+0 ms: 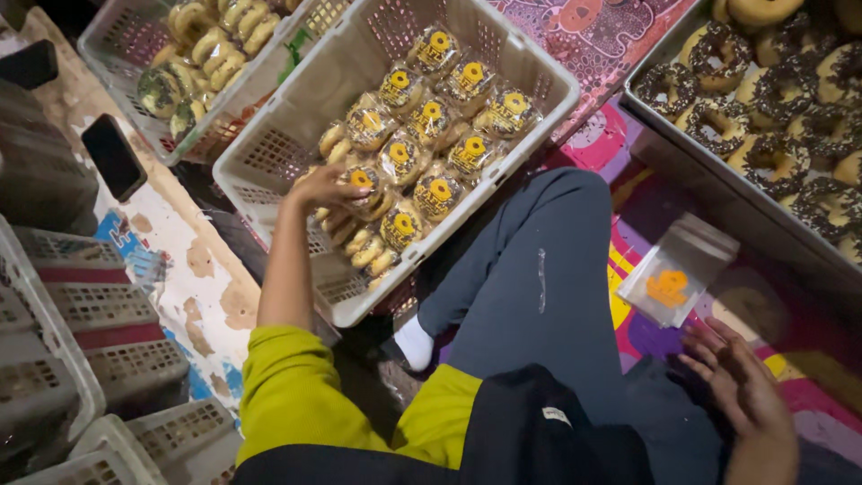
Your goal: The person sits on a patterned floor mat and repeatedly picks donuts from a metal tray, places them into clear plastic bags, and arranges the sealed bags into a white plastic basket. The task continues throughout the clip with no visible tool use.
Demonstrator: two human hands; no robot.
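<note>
Bagged doughnut (364, 180) in the white crate (269, 153): my left hand (323, 187) pinches it; my right hand (741, 382), fingers loosely spread, hovers near empty plastic bags (678, 268).

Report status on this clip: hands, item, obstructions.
Left hand on a bagged donut in the white crate. Right hand open, near empty clear bags. Nothing between.

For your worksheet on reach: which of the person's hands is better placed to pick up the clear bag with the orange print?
Right. The right hand lies open just below the clear bag; the left hand is in the white crate.
</note>
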